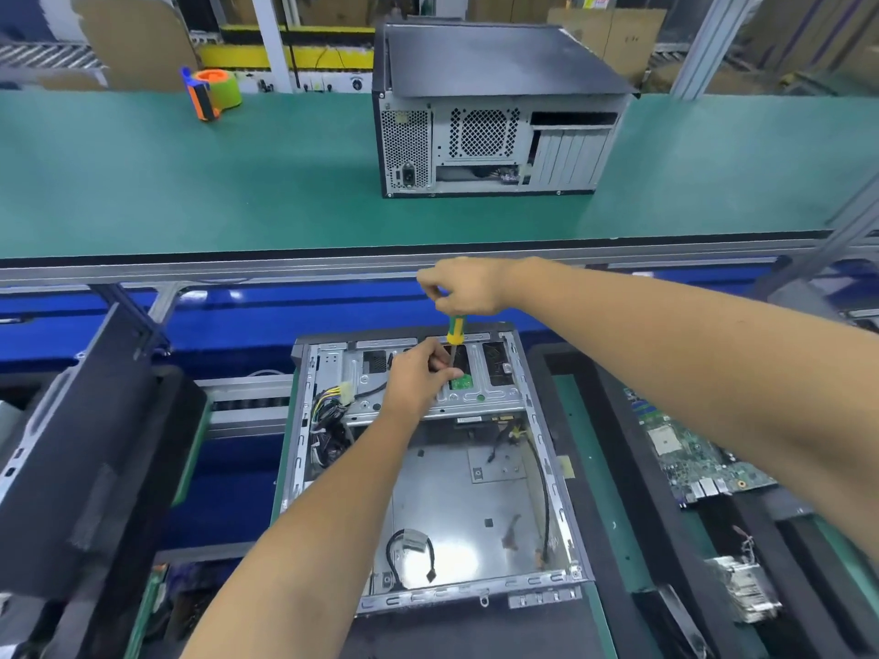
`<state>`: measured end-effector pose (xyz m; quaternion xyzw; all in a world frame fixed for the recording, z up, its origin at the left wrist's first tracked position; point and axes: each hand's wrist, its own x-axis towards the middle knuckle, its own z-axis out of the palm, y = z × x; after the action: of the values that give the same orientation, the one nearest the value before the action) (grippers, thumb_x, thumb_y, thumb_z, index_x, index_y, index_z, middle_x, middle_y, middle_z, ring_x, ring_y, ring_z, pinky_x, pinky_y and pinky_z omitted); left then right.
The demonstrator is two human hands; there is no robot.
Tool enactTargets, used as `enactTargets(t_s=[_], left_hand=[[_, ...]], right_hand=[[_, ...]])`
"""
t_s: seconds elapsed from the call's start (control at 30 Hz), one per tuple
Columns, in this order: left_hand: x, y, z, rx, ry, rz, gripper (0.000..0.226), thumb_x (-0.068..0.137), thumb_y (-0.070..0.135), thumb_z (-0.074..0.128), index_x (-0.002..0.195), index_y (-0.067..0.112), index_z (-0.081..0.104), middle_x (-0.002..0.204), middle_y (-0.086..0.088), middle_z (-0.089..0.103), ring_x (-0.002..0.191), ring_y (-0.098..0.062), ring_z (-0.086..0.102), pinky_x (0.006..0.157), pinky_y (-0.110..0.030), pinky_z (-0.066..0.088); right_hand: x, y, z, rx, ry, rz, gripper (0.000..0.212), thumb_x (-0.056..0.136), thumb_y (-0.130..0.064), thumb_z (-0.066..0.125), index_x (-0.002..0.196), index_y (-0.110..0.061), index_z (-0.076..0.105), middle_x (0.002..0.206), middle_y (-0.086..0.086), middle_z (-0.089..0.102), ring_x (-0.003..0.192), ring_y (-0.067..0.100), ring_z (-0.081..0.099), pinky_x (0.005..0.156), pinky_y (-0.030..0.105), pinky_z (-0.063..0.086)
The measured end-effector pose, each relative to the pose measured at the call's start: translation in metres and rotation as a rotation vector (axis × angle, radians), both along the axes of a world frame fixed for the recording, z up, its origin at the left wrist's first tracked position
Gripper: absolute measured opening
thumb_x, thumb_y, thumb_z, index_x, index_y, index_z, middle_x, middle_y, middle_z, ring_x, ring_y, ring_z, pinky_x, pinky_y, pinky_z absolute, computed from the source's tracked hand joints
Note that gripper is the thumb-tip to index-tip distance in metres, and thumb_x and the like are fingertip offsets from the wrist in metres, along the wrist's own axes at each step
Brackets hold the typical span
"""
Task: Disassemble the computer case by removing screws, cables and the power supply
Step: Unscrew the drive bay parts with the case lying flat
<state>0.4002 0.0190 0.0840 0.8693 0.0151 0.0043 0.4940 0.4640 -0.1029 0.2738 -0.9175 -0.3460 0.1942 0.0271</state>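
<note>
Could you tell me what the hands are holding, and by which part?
The right hand grips the screwdriver by its handle top; the left hand steadies its shaft.

Green conveyor belt point(190, 183) across middle; blue mat point(266, 316) below; cardboard boxes point(613, 35), white posts point(271, 40) behind.

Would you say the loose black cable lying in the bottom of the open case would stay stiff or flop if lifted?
The cable probably flops: it lies in a loose loop on the case floor. It looks thin, so likely light. Its end connector may swing and snag.
</note>
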Motion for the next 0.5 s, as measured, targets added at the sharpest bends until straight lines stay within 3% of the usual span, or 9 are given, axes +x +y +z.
enactTargets(t_s=[0.1, 0.23, 0.3, 0.4, 0.5], left_hand=[[0.001, 0.000, -0.002, 0.003, -0.004, 0.002, 0.028, 0.078, 0.021, 0.089, 0.085, 0.015, 0.063, 0.069, 0.004, 0.067, 0.062, -0.016, 0.062, 0.056, -0.020, 0.051], [0.003, 0.001, -0.004, 0.026, -0.007, 0.010, 0.028, 0.077, 0.022, 0.090, 0.085, 0.014, 0.064, 0.073, 0.001, 0.069, 0.071, -0.017, 0.065, 0.067, -0.026, 0.052], [0.004, 0.001, -0.006, 0.029, -0.013, 0.003, 0.028, 0.077, 0.021, 0.090, 0.085, 0.015, 0.064, 0.072, 0.003, 0.068, 0.070, -0.013, 0.062, 0.066, -0.020, 0.049], [0.004, 0.001, -0.008, 0.023, -0.012, 0.008, 0.027, 0.076, 0.020, 0.090, 0.084, 0.016, 0.065, 0.071, 0.006, 0.066, 0.065, -0.002, 0.058, 0.063, -0.010, 0.044], [0.005, 0.001, -0.009, 0.007, -0.008, 0.009, 0.027, 0.076, 0.017, 0.091, 0.083, 0.016, 0.065, 0.071, 0.002, 0.067, 0.064, -0.001, 0.057, 0.063, -0.008, 0.043]], right_hand=[[-0.003, -0.003, -0.007, 0.089, -0.058, -0.030, 0.012, 0.100, -0.015, 0.046, 0.090, -0.008, 0.045, 0.087, 0.010, 0.052, 0.074, 0.024, 0.041, 0.064, 0.037, 0.030], [-0.007, 0.000, -0.013, 0.168, -0.003, -0.155, 0.016, 0.103, -0.022, 0.044, 0.093, -0.010, 0.042, 0.083, 0.008, 0.055, 0.075, 0.027, 0.044, 0.063, 0.036, 0.031], [-0.007, 0.000, -0.010, 0.050, -0.014, -0.129, 0.016, 0.106, -0.027, 0.038, 0.100, -0.012, 0.041, 0.084, 0.008, 0.053, 0.076, 0.029, 0.047, 0.063, 0.037, 0.033], [-0.007, 0.005, 0.001, -0.262, -0.173, -0.041, 0.035, 0.108, -0.036, 0.027, 0.130, -0.015, 0.043, 0.095, 0.005, 0.048, 0.079, 0.028, 0.046, 0.069, 0.038, 0.035], [-0.005, 0.014, 0.007, -0.351, -0.148, 0.062, 0.025, 0.105, -0.031, 0.035, 0.125, -0.020, 0.045, 0.088, 0.000, 0.050, 0.078, 0.025, 0.047, 0.061, 0.035, 0.031]])
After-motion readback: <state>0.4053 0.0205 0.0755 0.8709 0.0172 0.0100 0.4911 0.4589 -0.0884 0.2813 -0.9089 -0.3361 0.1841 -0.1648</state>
